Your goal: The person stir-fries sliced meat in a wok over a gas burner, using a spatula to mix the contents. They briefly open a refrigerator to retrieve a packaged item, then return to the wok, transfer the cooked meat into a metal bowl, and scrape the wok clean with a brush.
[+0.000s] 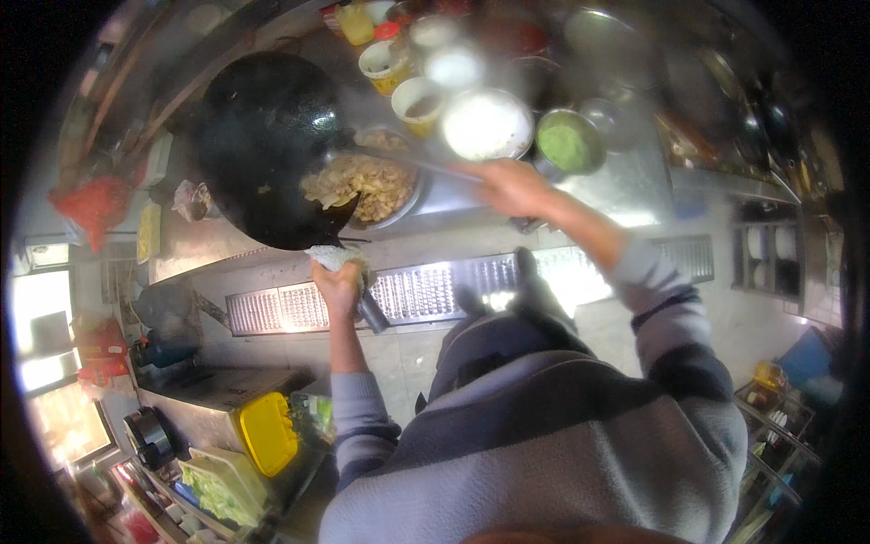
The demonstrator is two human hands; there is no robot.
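My left hand (338, 282) grips the near edge of a large black wok (265, 136) through a pale folded cloth (333, 256). The wok is tipped toward the right, with its rim over a round metal bowl (412, 202). Cooked, light brown food pieces (370, 187), perhaps sliced meat, lie at the wok's lip and in the bowl. In my right hand (513, 187) is the long metal handle (414, 162) of a ladle or spatula. Its head reaches toward the wok's right side and is hard to make out.
Behind the bowl stand yellow-labelled tubs (416, 102), a bowl of white contents (487, 126) and a metal pot of green contents (567, 143). A perforated metal floor grate (414, 292) runs below the counter. A yellow lid (268, 434) and a crate of leafy greens (224, 486) sit at lower left.
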